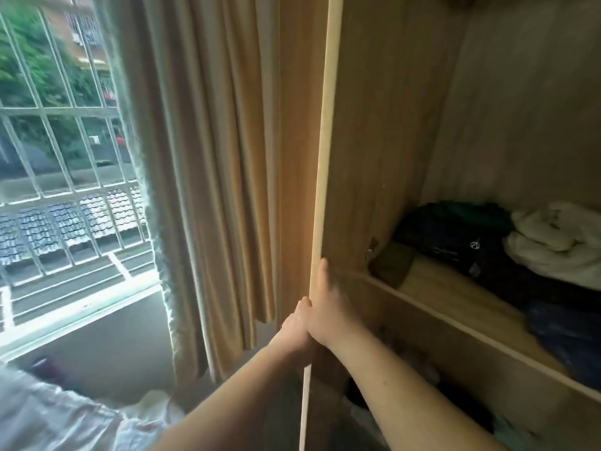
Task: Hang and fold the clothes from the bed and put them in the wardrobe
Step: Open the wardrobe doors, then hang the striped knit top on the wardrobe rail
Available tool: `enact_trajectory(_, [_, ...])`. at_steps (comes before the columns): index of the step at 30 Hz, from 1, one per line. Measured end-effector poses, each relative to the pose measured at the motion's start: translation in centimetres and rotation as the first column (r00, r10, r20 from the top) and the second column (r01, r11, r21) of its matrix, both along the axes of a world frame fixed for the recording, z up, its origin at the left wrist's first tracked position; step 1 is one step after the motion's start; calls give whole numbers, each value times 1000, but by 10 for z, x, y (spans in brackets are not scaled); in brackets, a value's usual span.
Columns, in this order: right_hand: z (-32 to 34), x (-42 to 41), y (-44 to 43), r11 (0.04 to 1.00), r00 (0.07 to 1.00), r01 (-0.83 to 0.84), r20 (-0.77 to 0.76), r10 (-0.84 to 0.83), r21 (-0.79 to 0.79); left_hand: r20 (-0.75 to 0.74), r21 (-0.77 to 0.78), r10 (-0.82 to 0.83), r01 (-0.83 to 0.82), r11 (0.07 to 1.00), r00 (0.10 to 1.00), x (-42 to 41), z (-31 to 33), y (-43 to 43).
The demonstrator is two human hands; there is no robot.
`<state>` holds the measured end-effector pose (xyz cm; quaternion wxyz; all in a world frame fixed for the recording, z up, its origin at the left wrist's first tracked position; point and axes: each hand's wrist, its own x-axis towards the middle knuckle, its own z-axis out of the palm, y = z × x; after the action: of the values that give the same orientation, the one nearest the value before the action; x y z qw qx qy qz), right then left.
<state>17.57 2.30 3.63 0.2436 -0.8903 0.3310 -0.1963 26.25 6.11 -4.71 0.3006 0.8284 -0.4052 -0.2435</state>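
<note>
Both hands grip the pale edge of the open wardrobe door: the left hand outside, the right hand inside. On the shelf lie dark clothes and a white bundle. A curtain hangs beside the barred window.

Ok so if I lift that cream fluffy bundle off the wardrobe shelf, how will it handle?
The cream fluffy bundle looks like crumpled fabric, so it will probably flop and unfold rather than hold its shape. Its puffy folds suggest it is light for its bulk. It leans against the dark clothes pile, which may shift slightly.
</note>
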Motion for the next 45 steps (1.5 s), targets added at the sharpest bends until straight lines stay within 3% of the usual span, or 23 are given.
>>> enact_trajectory(2, [1,3,4,999,1000,-29,-3,30,32,196,117,-65,43,992,978,7,-5,15])
enact_trajectory(5, [-7,-14,15,1000,1000,-8,-5,8,14,193,139,-155,129,982,969,-2,-11,45])
enact_trajectory(10, [-46,-81,61,965,963,261,-66,-260,-1,224,172,-370,337,926,901,-20,-29,88])
enact_trajectory(14, [-81,-156,119,871,867,490,-121,-483,30,292,195,-564,529,826,773,-53,-44,109])
enact_trajectory(19, [-107,-265,222,654,634,756,-257,-730,7,320,196,-783,772,605,533,-147,-51,135])
enact_trajectory(26, [-115,-406,398,139,104,987,-327,-939,-85,376,145,-923,979,144,80,-304,-50,218])
enact_trajectory(29, [-124,-442,467,-23,-41,998,-331,-943,-57,388,130,-918,991,-33,-82,-351,-57,256])
enact_trajectory(35, [-151,-480,582,-195,-199,980,-351,-915,-48,364,177,-878,948,-263,-312,-433,-74,335])
enact_trajectory(45, [-183,-563,759,-370,-329,929,-405,-853,25,290,200,-830,879,-433,-476,-583,-100,485])
